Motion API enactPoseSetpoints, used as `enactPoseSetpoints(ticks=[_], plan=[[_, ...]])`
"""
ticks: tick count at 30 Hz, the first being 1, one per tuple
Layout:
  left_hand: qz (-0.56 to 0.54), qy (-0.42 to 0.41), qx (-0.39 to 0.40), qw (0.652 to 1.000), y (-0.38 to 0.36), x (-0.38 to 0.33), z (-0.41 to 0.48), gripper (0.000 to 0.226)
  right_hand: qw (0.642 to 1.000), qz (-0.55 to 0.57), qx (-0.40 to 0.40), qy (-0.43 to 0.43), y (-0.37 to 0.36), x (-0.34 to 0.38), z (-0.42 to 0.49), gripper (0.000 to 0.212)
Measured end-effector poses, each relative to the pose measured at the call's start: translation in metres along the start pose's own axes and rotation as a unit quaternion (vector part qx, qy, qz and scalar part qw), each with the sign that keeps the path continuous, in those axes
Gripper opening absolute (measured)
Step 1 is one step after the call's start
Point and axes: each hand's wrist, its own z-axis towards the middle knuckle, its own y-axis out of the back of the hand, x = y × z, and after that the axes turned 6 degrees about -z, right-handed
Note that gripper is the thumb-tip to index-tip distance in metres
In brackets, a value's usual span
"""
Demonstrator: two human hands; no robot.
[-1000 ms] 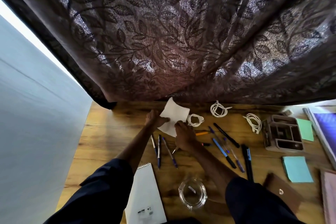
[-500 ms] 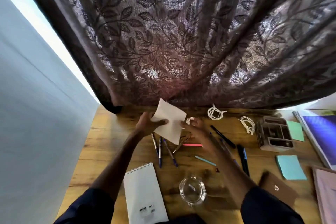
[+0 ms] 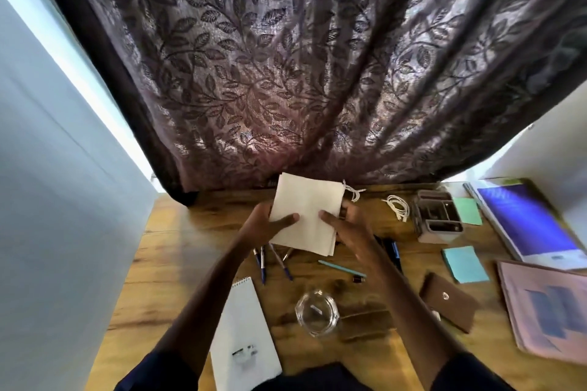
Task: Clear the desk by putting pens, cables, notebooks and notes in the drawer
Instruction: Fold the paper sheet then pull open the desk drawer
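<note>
We hold a stack of white notes (image 3: 306,216) lifted above the wooden desk (image 3: 165,251) at the centre of the frame, our left hand (image 3: 270,224) gripping its left edge with the thumb on top and our right hand (image 3: 346,225) gripping its right edge the same way.

Below the stack, blue pens (image 3: 263,267) lie on the desk, their upper ends covered by the paper and our left wrist. A teal pen (image 3: 341,267) lies just right of them, and dark pens (image 3: 392,251) show partly behind our right forearm. A white spiral notepad (image 3: 243,330) sits at lower centre-left, a clear glass dish (image 3: 317,316) beside it.

To the right we see a white cable (image 3: 397,205), a second cable (image 3: 352,192) mostly hidden behind the notes, a brown desk organiser (image 3: 436,216), a green sticky pad (image 3: 467,211), a blue sticky pad (image 3: 465,264), a brown pouch (image 3: 449,301), a purple-covered book (image 3: 530,222) and a pink notebook (image 3: 549,308) cut by the right edge.

A dark leaf-patterned curtain (image 3: 301,57) fills the upper frame. The right side is blurred, so the contents of the organiser are unclear.
</note>
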Motion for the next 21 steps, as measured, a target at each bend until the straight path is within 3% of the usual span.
enactPoseSetpoints(ticks=[6,17,21], plan=[[-0.01,-0.013,0.05,0.999,-0.032,-0.013,-0.006,0.03,0.999,0.014,-0.037,0.014,0.034,-0.011,-0.019,0.044],[0.021,0.015,0.113,0.993,-0.065,-0.028,-0.004,0.036,0.994,-0.067,-0.079,0.035,0.077,-0.026,-0.021,0.031],[-0.002,0.061,0.091,0.994,-0.066,-0.025,-0.001,0.035,0.988,-0.095,-0.117,0.028,0.093,-0.031,-0.015,0.04]])
